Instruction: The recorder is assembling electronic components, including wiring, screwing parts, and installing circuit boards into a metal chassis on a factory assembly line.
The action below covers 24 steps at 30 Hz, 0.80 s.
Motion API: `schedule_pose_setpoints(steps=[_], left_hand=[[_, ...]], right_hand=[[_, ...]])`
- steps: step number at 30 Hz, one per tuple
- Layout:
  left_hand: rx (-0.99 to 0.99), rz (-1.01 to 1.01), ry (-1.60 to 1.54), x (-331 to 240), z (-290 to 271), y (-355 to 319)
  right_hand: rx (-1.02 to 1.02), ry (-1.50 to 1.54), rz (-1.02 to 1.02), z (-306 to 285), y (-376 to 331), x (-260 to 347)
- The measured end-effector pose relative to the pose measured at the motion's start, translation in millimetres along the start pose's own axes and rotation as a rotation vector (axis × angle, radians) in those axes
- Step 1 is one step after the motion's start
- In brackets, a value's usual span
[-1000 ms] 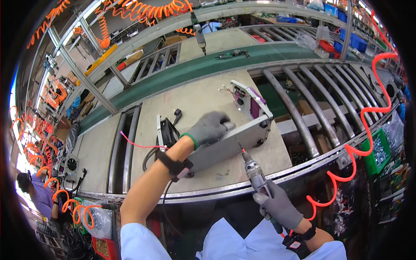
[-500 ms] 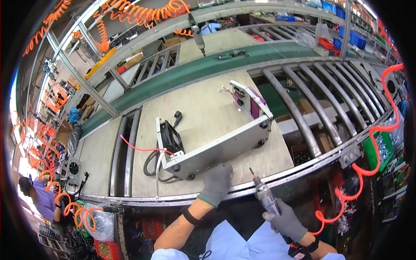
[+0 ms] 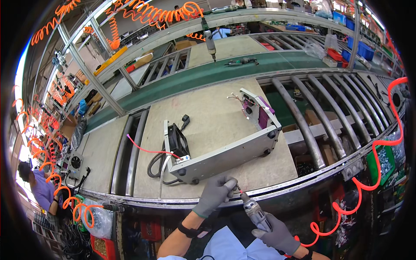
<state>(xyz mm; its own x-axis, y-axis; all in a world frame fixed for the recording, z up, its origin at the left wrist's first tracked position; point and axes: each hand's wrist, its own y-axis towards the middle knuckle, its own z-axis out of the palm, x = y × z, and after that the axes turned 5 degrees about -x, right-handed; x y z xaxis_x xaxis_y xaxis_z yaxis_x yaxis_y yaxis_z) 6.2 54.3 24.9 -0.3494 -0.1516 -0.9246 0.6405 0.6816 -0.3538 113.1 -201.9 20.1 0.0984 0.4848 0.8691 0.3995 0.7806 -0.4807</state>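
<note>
Nearest the body, the right hand (image 3: 277, 236), in a grey glove, is wrapped tight around the grip of a pneumatic screwdriver (image 3: 255, 212), whose bit points up and left toward the left hand (image 3: 215, 193). That hand, also gloved, has its fingers pinched together right at the bit's tip, as if setting something small there; what lies between them is too small to tell. An orange coiled air hose (image 3: 368, 182) runs off to the right of the tool hand.

Just beyond the left hand, close but not touching, a grey metal chassis (image 3: 225, 158) lies on a beige pallet board (image 3: 208, 117). It looks stiff and fairly heavy, with thin sheet edges that could bite, so gloves seem wise. The long front wall or the lower corners seem the safest hold. The black fan (image 3: 175, 141) at its left end, the red wire (image 3: 145, 149) and the black cable (image 3: 154, 167) trailing from it look fragile and are poor places to grip.

Farther out, past the board, runs a green conveyor belt (image 3: 208, 76).
</note>
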Motion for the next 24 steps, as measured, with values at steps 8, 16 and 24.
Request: schedule_pose_setpoints(steps=[8, 16, 24], left_hand=[[-0.030, -0.023, -0.154, 29.8, -24.8, -13.1], [0.002, -0.063, -0.268, 61.9, -43.4, -25.5], [-0.093, 0.033, -0.038, 55.4, -24.5, -19.5]], right_hand=[[0.135, -0.016, 0.070, 10.1, 2.0, 1.8], [0.264, 0.082, 0.227, 16.8, 0.6, 17.4], [0.167, 0.122, 0.211, 26.5, 2.0, 10.8]])
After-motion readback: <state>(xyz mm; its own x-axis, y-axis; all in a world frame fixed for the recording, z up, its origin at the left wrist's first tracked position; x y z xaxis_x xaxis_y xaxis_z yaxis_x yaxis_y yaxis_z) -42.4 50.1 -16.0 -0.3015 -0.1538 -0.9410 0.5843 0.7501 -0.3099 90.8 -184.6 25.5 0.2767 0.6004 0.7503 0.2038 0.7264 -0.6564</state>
